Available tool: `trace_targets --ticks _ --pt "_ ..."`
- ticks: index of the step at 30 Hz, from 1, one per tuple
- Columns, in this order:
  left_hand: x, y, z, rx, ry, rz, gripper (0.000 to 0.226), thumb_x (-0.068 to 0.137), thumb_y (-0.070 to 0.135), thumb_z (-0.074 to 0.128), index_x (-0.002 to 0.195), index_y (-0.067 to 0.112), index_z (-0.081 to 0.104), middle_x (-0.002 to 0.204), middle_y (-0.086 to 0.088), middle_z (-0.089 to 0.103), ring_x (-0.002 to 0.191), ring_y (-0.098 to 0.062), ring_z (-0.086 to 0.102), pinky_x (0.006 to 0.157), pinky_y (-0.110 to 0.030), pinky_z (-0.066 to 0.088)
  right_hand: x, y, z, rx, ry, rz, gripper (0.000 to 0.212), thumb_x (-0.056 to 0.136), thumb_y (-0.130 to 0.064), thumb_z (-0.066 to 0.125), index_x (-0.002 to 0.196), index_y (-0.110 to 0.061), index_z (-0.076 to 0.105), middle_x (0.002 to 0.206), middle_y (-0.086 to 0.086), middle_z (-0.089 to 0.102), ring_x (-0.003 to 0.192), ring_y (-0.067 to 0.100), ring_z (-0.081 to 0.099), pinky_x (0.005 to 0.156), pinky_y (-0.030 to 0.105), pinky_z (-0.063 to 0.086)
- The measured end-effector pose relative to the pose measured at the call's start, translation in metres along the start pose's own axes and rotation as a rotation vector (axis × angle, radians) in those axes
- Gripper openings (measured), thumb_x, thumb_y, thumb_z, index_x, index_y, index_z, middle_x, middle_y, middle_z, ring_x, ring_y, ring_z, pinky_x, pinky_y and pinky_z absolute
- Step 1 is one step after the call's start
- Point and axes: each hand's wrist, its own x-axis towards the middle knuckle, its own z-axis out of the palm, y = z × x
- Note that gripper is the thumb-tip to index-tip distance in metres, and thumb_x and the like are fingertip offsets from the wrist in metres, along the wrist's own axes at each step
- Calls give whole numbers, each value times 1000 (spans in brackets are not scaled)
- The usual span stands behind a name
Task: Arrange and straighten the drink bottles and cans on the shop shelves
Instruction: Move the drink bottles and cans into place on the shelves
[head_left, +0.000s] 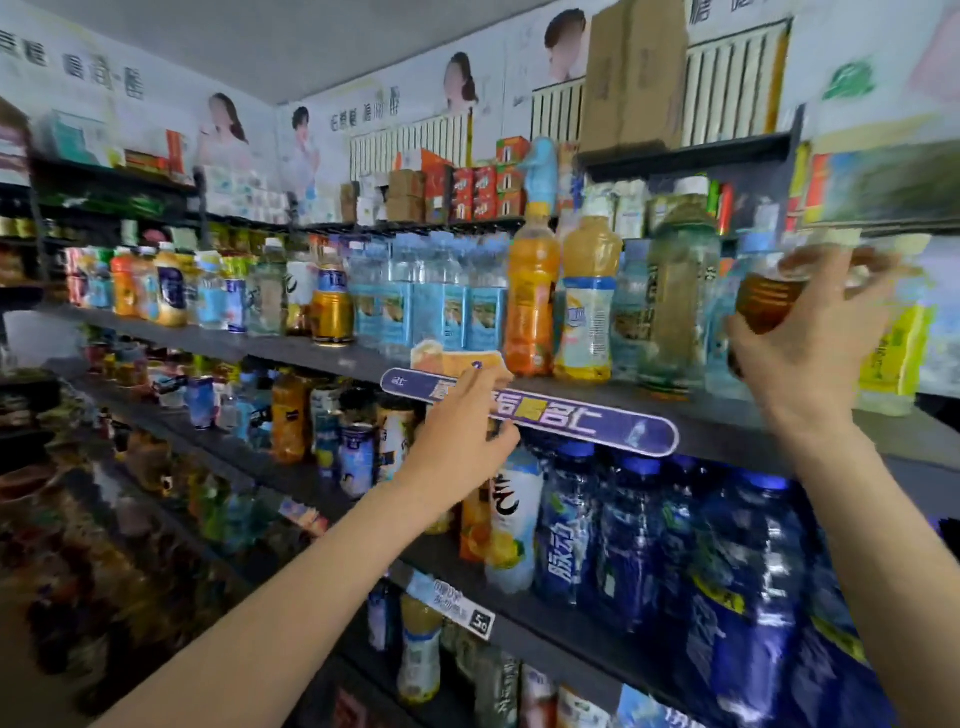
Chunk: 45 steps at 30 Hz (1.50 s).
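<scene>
Two hands reach up. The right hand (795, 358) grips one brown tea bottle (769, 301), tilted, its top blurred, at the upper shelf's (727, 415) right end. The left hand (462, 436), fingers loosely spread, holds nothing, near the purple shelf sign (571, 415). Two orange juice bottles (532, 291) stand upright.

A purple shelf-edge sign (530, 413) with pale characters runs along the front of the dark upper shelf (727, 423). Lower down hangs a price tag (451, 605). High on the right a tall cardboard box (631, 78) stands on the top shelf, with red cartons (485, 192) stacked to its left. Printed posters (228, 124) line the far wall.
</scene>
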Motion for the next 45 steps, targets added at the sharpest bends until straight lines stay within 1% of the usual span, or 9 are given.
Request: trace_targets --ticks 6,12,23,25,28,33,37,41,45 --pt "4 -72 -67 -309 -42 -15 63 83 29 67 135 23 31 121 17 44 114 -9 49 95 -27 42 -40 -149 8 424 -76 -219 63 62 -35 69 113 -5 49 115 13 43 114 27 43 94 20 31" --pt "-14 -168 -180 -513 -103 -28 82 71 34 74 132 41 19 113 30 44 102 14 48 84 -9 43 -130 -305 102 837 -613 4 59 65 -28 82 101 -45 39 121 3 42 107 24 54 86 44 53" --pt "-29 -344 -277 -846 -76 -333 86 54 36 86 126 37 38 121 6 59 108 -13 60 95 -39 48 -202 -446 251 879 -1064 27 42 87 -34 62 124 -23 45 116 -2 49 102 11 53 93 32 48" --pt "-22 -374 -284 -827 -53 -402 87 50 40 83 125 35 38 120 3 60 108 -17 60 97 -44 47 -184 -445 285 886 -839 112 34 96 -37 46 124 -18 48 123 7 53 102 18 55 91 34 47" --pt "-5 -425 -293 -808 5 -494 83 55 46 77 127 29 38 118 0 59 104 -20 60 93 -43 48 -147 -412 342 264 -482 110 45 96 -34 46 135 -12 38 140 19 36 126 34 38 94 36 37" --pt "47 -504 -291 -869 106 -636 48 78 37 70 116 27 42 98 1 63 83 -14 61 65 -28 48 -152 -369 430 -241 -503 241 73 88 -35 62 145 -19 19 153 25 2 136 49 15 105 57 24" --pt "76 -563 -287 -910 99 -672 44 78 37 70 115 27 47 94 2 65 81 -13 62 63 -27 49 -161 -373 468 -242 -258 282 73 82 -21 69 139 -8 25 146 31 16 130 52 23 101 59 29" --pt "101 -620 -289 -953 88 -710 54 76 39 72 121 21 46 103 -3 65 86 -14 63 62 -25 49 -178 -414 485 -43 -36 -83 57 76 -11 73 123 -7 39 132 28 33 117 46 37 98 57 35" --pt "128 -677 -302 -1082 135 -809 61 75 44 72 124 20 45 110 -5 62 95 -19 62 73 -30 54 -199 -507 519 213 -88 -325 67 72 -11 77 128 -7 40 129 26 35 122 35 36 102 31 34"
